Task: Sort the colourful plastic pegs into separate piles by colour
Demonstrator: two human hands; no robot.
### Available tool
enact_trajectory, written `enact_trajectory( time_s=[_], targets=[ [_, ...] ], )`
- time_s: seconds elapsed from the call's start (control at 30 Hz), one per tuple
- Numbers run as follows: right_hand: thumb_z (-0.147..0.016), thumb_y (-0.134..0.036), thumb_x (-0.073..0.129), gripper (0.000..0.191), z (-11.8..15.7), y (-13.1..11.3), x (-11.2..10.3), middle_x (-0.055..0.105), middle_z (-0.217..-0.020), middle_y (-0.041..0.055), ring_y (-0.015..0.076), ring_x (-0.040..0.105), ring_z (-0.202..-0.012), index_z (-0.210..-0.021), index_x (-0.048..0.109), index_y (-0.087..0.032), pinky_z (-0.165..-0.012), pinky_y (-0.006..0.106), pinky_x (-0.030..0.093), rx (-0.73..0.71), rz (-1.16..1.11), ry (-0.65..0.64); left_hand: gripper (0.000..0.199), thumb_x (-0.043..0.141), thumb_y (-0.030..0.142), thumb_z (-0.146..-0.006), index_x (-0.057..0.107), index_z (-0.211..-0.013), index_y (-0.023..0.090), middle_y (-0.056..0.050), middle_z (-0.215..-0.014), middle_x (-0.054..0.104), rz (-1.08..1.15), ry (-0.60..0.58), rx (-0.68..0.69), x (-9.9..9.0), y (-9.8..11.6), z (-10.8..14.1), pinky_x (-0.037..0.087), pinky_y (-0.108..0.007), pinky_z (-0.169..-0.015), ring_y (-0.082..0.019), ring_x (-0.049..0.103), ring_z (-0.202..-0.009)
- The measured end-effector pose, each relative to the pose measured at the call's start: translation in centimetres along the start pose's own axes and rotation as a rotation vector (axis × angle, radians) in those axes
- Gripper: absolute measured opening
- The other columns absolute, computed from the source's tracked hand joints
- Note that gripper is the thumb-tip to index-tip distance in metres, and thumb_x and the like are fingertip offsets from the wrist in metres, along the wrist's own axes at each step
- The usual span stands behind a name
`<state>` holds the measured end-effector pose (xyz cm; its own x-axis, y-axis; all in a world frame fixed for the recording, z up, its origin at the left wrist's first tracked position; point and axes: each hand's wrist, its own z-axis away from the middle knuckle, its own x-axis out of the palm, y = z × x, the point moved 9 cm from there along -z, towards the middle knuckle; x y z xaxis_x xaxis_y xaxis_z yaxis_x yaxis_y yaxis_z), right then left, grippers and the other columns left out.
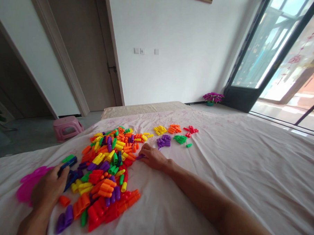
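A large mixed pile of coloured plastic bullet-shaped building pieces [105, 187] lies on the bed-like surface before me. My left hand [49, 184] is at the pile's left edge, thumb and fingers closed on a dark blue plastic piece [67, 163]. Beneath it lie more dark blue pieces [71, 178], partly covered. My right hand [152, 156], at the pile's right edge, pinches a small purple plastic piece [140, 156]. Beyond that hand are sorted groups: yellow [160, 130], orange [174, 129], red [192, 129], purple [163, 141] and green [180, 139]. One green piece [189, 145] lies apart.
A magenta scalloped plastic item [26, 189] sits behind my left hand, partly hidden. The pale patterned sheet [239, 169] is wrinkled. Past its edge stand a pink stool [67, 128], a closed door [84, 55] and a pot of purple flowers [212, 97]. A glazed door is at right.
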<state>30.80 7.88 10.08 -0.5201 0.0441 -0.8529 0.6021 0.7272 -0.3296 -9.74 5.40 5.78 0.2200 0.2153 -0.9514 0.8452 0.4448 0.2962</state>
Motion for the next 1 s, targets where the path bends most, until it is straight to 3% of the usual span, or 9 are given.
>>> enact_trajectory(
  time_s=[0.3, 0.47, 0.6, 1.0],
  targets=[
    [-0.093, -0.033, 0.059, 0.015, 0.4, 2.1, -3.5, 0.061, -0.098, 0.006, 0.0152, 0.059, -0.088, -0.096, 0.066, -0.02, -0.076, 0.026, 0.046, 0.094, 0.027, 0.226, 0.068, 0.024, 0.06, -0.089, 0.048, -0.139, 0.02, -0.02, -0.129, 0.06, 0.017, -0.003, 0.003, 0.1, -0.1, -0.1, 0.049, -0.048, -0.084, -0.039, 0.061, -0.108],
    [-0.089, -0.026, 0.064, 0.011, 1.0, 3.3, -5.0, 0.064, -0.1, 0.007, 0.0197, 0.058, -0.093, -0.097, 0.067, -0.02, -0.085, 0.032, 0.044, 0.166, 0.147, 0.316, 0.072, 0.019, 0.063, -0.089, 0.049, -0.138, 0.02, -0.02, -0.129, 0.061, 0.009, -0.011, 0.008, -0.1, 0.1, 0.1, 0.049, -0.047, -0.082, -0.039, 0.062, -0.107],
    [-0.088, -0.02, 0.061, 0.011, 1.1, 3.6, -4.8, 0.065, -0.103, 0.0072, 0.0207, 0.058, -0.095, -0.097, 0.067, -0.021, -0.086, 0.034, 0.044, 0.176, 0.15, 0.307, 0.072, 0.018, 0.064, -0.089, 0.05, -0.137, 0.021, -0.019, -0.126, 0.063, -0.011, -0.001, 0.013, -0.3, 0.3, 0.1, 0.05, -0.044, -0.077, -0.037, 0.064, -0.102],
    [-0.088, -0.014, 0.059, 0.012, 0.3, 1.2, -2.1, 0.068, -0.098, 0.006, 0.0182, 0.057, -0.091, -0.094, 0.067, -0.019, -0.083, 0.031, 0.041, 0.048, 0.114, 0.142, 0.071, 0.018, 0.061, -0.091, 0.051, -0.136, 0.018, -0.021, -0.124, 0.062, 0.002, -0.001, 0.027, -0.1, 0.3, 0.1, 0.048, -0.046, -0.077, -0.039, 0.063, -0.102]
  ],
)
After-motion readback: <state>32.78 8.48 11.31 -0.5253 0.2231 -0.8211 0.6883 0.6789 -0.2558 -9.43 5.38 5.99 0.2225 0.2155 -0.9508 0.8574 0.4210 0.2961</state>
